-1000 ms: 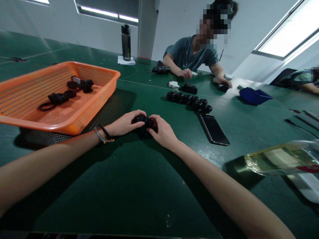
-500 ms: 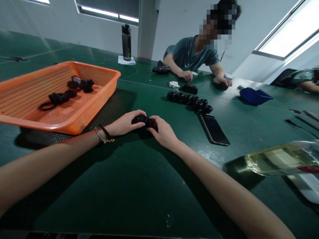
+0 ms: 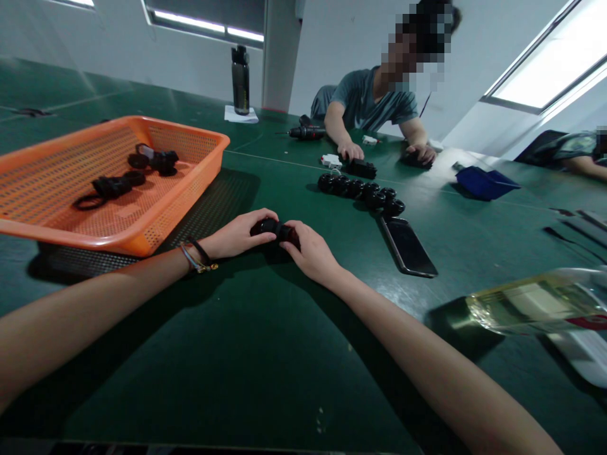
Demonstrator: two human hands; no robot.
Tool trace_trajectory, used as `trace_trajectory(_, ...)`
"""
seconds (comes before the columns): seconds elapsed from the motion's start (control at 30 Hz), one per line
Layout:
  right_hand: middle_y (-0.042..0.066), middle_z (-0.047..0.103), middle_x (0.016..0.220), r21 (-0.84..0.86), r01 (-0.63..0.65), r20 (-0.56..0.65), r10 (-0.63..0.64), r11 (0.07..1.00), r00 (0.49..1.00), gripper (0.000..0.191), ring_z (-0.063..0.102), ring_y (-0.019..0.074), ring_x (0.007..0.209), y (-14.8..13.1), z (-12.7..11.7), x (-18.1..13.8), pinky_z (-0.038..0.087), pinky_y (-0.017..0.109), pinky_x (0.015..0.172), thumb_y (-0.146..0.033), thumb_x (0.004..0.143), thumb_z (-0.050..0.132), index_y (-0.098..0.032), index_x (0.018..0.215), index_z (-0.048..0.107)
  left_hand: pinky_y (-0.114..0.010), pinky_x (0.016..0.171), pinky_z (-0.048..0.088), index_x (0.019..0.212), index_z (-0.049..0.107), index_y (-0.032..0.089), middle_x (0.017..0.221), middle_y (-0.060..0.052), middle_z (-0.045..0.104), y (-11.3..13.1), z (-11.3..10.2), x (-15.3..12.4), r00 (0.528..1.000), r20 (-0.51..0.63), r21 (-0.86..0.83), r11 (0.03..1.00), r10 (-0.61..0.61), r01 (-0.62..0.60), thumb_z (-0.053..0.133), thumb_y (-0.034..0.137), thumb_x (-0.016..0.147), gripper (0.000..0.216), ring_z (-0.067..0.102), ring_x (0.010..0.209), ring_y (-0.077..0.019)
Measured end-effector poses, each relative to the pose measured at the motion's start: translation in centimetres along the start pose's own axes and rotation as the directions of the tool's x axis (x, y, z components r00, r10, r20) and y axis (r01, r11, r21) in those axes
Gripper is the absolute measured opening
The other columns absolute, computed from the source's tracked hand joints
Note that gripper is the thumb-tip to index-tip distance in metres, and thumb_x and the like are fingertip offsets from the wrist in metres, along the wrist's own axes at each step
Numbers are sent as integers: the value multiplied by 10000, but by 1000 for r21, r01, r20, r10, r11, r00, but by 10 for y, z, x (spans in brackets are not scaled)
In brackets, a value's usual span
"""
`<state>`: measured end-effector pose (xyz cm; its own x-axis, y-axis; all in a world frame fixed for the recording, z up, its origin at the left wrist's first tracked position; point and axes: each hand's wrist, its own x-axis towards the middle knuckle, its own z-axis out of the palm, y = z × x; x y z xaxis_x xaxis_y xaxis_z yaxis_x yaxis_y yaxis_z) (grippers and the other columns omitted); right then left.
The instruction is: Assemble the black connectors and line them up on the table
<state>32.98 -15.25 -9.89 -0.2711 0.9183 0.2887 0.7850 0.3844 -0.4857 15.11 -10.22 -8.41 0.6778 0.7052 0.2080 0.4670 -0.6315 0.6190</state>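
Note:
My left hand (image 3: pixel 237 236) and my right hand (image 3: pixel 310 253) meet over the green table (image 3: pixel 265 354), both closed round a small black part (image 3: pixel 274 230) held between their fingertips just above the table top. My left wrist wears thin bracelets (image 3: pixel 196 256). A row of similar black round parts (image 3: pixel 360 189) lies further back on the table. An orange mesh basket (image 3: pixel 156 218) to the left holds a few more black parts (image 3: pixel 114 186).
A dark phone (image 3: pixel 408 246) lies flat to the right of my hands. A clear bottle of yellowish liquid (image 3: pixel 531 309) lies at the right edge. Across the table a person in a grey shirt (image 3: pixel 374 104) handles parts; a blue tray (image 3: pixel 481 182) and a black bottle (image 3: pixel 239 81) stand further back.
My hands have stayed on the black part, barely shifting. The person across the table has moved one hand forward onto a black part near the white piece.

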Motion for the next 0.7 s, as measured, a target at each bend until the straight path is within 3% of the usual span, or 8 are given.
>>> trace_trajectory(0.7,115,591,963,-68,-48,48,51,997,998,286,538,184,839,-3,-1,1,441,332,763,-230,832,486,-106,1090,496,-314,803,415,1048,500,153,1002,-54,578,-1,0,0,1000,-2,18,1000,-6,6,469,393,770,368,533,878,-191)
